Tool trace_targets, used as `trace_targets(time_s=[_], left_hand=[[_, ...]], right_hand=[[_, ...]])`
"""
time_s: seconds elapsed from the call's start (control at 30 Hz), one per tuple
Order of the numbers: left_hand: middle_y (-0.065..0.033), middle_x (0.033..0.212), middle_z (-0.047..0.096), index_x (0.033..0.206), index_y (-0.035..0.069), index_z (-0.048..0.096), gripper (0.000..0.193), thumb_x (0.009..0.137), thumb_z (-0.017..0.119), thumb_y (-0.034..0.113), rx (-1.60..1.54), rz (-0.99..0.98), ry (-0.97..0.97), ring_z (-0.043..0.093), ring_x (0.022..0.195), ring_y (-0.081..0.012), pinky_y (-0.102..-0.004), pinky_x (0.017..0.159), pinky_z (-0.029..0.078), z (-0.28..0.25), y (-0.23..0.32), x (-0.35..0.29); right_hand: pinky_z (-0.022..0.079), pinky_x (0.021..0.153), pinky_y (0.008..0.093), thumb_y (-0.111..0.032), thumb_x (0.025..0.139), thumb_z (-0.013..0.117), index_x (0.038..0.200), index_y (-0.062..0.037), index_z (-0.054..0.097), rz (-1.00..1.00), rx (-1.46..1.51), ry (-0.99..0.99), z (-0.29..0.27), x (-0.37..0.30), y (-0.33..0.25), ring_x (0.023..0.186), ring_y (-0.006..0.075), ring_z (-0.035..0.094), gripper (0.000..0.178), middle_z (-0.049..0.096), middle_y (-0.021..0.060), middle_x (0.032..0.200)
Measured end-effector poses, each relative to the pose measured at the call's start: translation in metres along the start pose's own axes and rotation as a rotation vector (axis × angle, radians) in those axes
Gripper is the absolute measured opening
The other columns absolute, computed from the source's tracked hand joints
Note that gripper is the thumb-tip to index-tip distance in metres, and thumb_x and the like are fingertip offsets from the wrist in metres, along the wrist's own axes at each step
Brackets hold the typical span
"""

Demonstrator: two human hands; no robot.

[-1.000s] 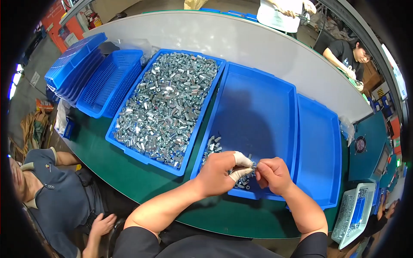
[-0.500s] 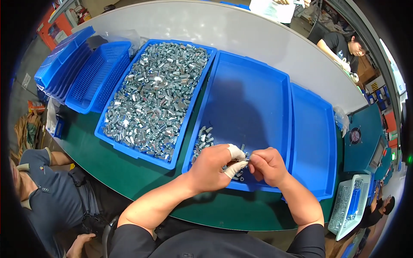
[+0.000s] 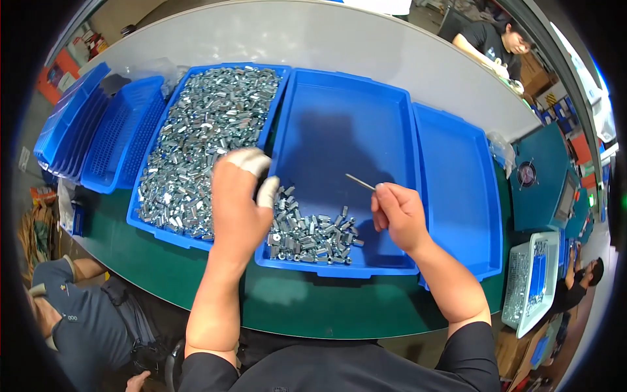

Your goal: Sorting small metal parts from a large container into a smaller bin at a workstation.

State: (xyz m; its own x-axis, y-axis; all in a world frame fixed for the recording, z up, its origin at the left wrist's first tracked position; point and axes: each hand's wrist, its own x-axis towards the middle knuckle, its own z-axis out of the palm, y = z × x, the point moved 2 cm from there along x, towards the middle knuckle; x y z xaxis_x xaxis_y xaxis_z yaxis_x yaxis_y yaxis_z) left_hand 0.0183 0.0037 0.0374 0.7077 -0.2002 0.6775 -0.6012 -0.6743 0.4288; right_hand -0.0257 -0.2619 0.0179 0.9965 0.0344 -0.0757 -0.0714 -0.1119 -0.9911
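My right hand (image 3: 400,214) is closed on a thin metal rod (image 3: 360,181), pinched between thumb and fingers above the middle blue tray (image 3: 353,83). The rod's free end points up and to the left. My left hand (image 3: 240,202), with white finger cots on its thumb and fingers, hovers by the rims between the left and middle trays. Its thumb is apart from the fingers, nothing shows between them, and the fingertips are slightly blurred. Small hexagonal metal standoffs (image 3: 313,235) lie loose in the middle tray's near-left corner. More standoffs (image 3: 202,130) fill the left tray (image 3: 173,239).
Blue perforated baskets (image 3: 124,134) stand at far left, some stacked. A third blue tray (image 3: 457,183) lies at right, near a teal machine (image 3: 545,173) and a pale basket of metal parts (image 3: 522,287). A grey partition (image 3: 313,32) runs behind. People sit at left and beyond the partition.
My hands have come apart. The left moved left, toward the filled tray, while the right drew slightly right and lower with the rod, now plainly visible. The whole view has shifted a little.
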Motion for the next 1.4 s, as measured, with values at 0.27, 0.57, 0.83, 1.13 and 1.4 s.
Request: trace_targets(time_s=[0.27,0.57,0.83,1.13,1.4], left_hand=[[-0.0153,0.139,0.053,0.128,0.007,0.060,0.045,0.085,0.069,0.008,-0.187,0.175,-0.706,0.044,0.134,-0.0398,-0.0490,0.108,0.039,0.040,0.046,-0.027],[-0.0142,0.123,0.060,0.112,0.005,0.066,0.026,0.086,0.065,0.004,-0.357,0.207,-0.816,0.053,0.119,-0.0365,-0.0460,0.099,0.044,0.056,0.054,-0.025],[-0.0066,0.083,0.062,0.089,0.006,0.065,0.018,0.076,0.076,-0.001,-0.389,-0.097,-0.559,0.061,0.079,-0.0230,-0.0328,0.071,0.049,0.032,0.047,-0.018],[-0.0011,0.081,0.064,0.099,0.003,0.061,0.011,0.095,0.069,0.010,-1.172,-0.695,-0.312,0.058,0.068,-0.0073,-0.0228,0.063,0.049,0.034,0.024,-0.034],[-0.0052,0.085,0.066,0.101,0.002,0.061,0.009,0.096,0.066,0.007,-1.108,-0.593,-0.363,0.065,0.074,-0.0123,-0.0262,0.068,0.055,0.036,0.029,-0.031]], right_hand=[[0.039,0.049,0.0256,-0.023,0.106,0.047,0.077,-0.0016,0.057,-0.112,-0.116,-0.056,0.005,-0.003,-0.005,0.050,0.0085,0.048,0.037,0.051,0.0016,0.054],[0.037,0.048,0.0249,-0.022,0.106,0.047,0.077,-0.0021,0.058,-0.151,-0.153,-0.083,0.007,-0.005,-0.007,0.050,0.0075,0.049,0.037,0.052,0.0008,0.054],[0.037,0.048,0.0245,-0.022,0.106,0.048,0.077,-0.0019,0.058,-0.152,-0.147,-0.101,0.005,-0.006,-0.010,0.049,0.0074,0.050,0.036,0.052,0.0010,0.054],[0.039,0.047,0.0276,-0.018,0.103,0.053,0.075,-0.0012,0.061,-0.238,-0.154,-0.208,0.008,-0.008,-0.012,0.048,0.0101,0.052,0.033,0.053,0.0047,0.053],[0.044,0.049,0.0289,-0.013,0.100,0.054,0.077,-0.0012,0.063,-0.372,-0.311,-0.245,0.009,-0.007,-0.012,0.050,0.0150,0.058,0.027,0.059,0.0060,0.058]])
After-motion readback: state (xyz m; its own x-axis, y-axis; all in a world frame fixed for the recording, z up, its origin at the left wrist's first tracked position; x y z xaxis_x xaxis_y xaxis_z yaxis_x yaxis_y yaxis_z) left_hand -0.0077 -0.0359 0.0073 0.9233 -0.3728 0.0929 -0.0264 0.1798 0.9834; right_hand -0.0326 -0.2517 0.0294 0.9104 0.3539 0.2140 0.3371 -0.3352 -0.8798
